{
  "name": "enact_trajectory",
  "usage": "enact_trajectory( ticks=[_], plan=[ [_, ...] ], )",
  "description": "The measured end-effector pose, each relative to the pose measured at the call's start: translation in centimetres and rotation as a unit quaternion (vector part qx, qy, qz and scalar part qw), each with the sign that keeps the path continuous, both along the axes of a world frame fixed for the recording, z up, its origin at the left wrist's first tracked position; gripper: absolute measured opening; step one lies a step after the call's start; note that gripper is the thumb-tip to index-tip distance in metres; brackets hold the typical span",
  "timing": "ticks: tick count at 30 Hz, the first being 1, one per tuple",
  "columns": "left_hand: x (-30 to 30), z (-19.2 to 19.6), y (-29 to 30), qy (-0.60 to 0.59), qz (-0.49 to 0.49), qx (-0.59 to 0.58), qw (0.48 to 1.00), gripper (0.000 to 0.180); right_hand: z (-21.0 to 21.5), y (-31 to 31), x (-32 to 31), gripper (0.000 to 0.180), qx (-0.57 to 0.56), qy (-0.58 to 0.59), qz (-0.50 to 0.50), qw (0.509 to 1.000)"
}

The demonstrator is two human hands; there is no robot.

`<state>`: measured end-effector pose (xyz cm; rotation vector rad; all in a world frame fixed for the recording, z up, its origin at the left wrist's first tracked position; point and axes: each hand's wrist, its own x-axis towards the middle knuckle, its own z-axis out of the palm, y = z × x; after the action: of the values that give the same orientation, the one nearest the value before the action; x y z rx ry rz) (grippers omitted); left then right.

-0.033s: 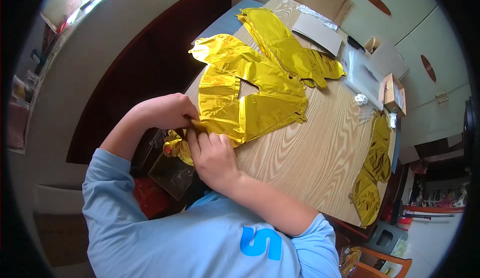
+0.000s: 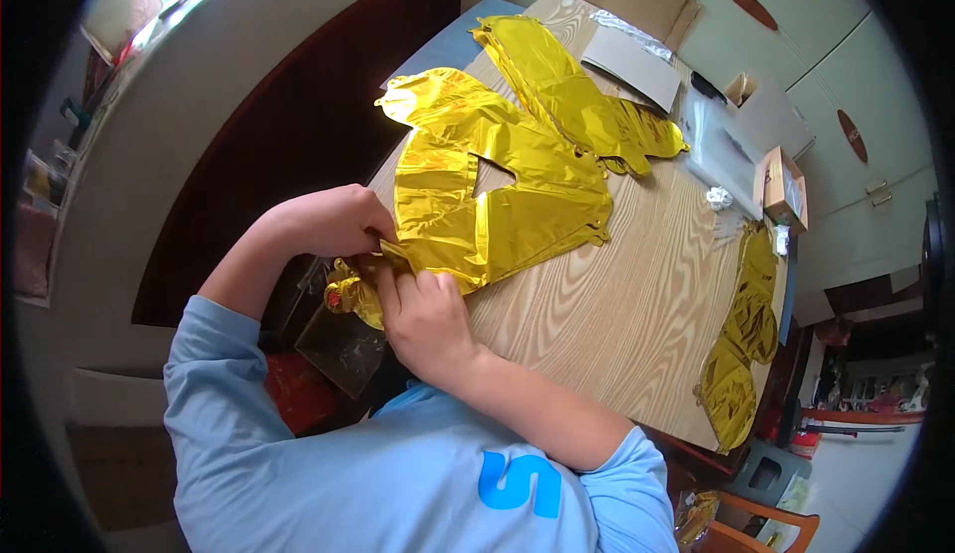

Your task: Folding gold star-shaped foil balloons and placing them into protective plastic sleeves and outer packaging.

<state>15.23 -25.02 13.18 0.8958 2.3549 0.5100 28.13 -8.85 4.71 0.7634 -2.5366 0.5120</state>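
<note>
Small brown cardboard box (image 2: 786,190) at three o'clock, left hand (image 2: 333,220) and right hand (image 2: 426,319) pinching crinkled gold foil balloon (image 2: 477,210), wood-grain table (image 2: 617,304).

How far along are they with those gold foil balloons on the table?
Nothing looks finished: every balloon in view lies flat. In hand is the nearest gold foil balloon; the left hand and right hand pinch its crumpled corner at the edge of the wooden table. Untouched are a second gold balloon farther back and a third at the right edge.
</note>
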Motion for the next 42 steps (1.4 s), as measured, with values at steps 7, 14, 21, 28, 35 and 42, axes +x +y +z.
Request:
enact_trajectory(
  ticks=[7,14,21,28,35,42],
  plan=[
    [-1.7,0.5,-0.2,0.082,0.163,0.090,0.979,0.016,-0.8,1.1,1.1,0.023,0.053,-0.019,0.110,0.992],
    [-2.6,0.8,0.3,0.258,0.283,0.039,0.923,0.024,-1.5,7.5,-3.0,0.025,-0.115,-0.108,-0.083,0.984],
    [-1.0,0.2,8.1,0.311,-0.072,0.074,0.945,0.101,-2.0,10.5,-4.0,0.038,-0.001,-0.110,-0.178,0.978],
    [-4.8,-3.7,14.5,0.145,-0.078,-0.046,0.985,0.037,-2.1,10.8,-3.8,0.067,0.003,-0.168,-0.196,0.966],
    [-6.5,-3.7,13.0,0.171,0.024,0.121,0.977,0.025,-0.5,11.3,-3.7,0.070,0.021,-0.212,-0.267,0.940],
    [-10.6,-4.0,12.0,0.087,0.160,0.216,0.959,0.023,-1.7,15.6,-7.5,0.074,0.057,-0.151,-0.318,0.934]
  ],
)
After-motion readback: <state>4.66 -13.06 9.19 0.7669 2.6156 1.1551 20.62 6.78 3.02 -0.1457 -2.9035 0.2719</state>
